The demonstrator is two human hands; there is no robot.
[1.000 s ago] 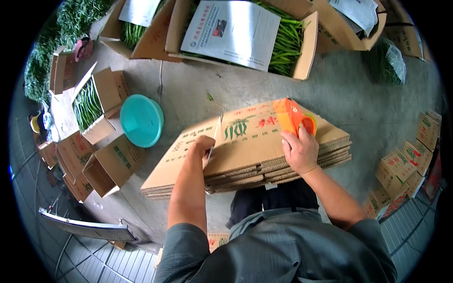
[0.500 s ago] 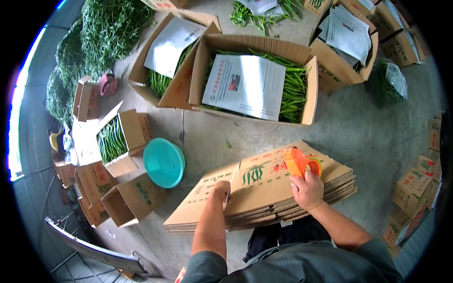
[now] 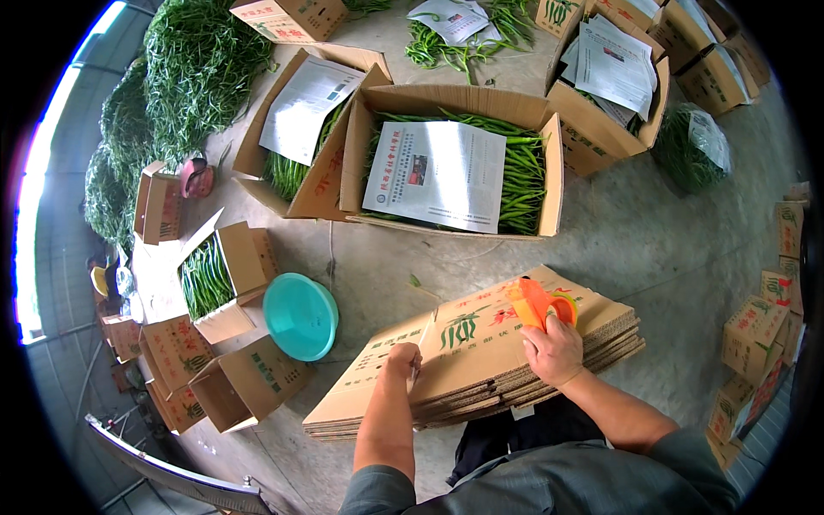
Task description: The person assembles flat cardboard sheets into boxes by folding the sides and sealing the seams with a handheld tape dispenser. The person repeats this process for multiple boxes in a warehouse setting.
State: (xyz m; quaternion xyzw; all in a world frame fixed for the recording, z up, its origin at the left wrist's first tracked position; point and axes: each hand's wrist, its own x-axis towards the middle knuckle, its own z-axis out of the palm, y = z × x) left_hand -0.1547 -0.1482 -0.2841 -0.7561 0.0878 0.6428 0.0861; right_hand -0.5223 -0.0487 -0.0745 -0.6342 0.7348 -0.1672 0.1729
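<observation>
A stack of flattened cardboard boxes (image 3: 481,365), printed in green and red, lies tilted in front of my body. A thin white strap (image 3: 432,321) runs across the top of its left part. My left hand (image 3: 402,360) is closed in a fist around this strap, at the near side of the stack. Over the right part of the stack, my right hand (image 3: 556,350) grips an orange tape dispenser (image 3: 534,302) with a yellow-orange ring. Its lower part is hidden by my fingers.
Ahead stand open cartons of green chili peppers (image 3: 519,180) under printed sheets (image 3: 438,176). A turquoise basin (image 3: 300,316) sits left of the stack, near an empty carton (image 3: 249,384). Heaped peppers (image 3: 202,81) rise at the far left; more cartons (image 3: 755,330) line the right.
The whole view has shifted, so the cartons ahead sit lower in the picture. Both hands keep their grips, and their places on the stack look nearly the same.
</observation>
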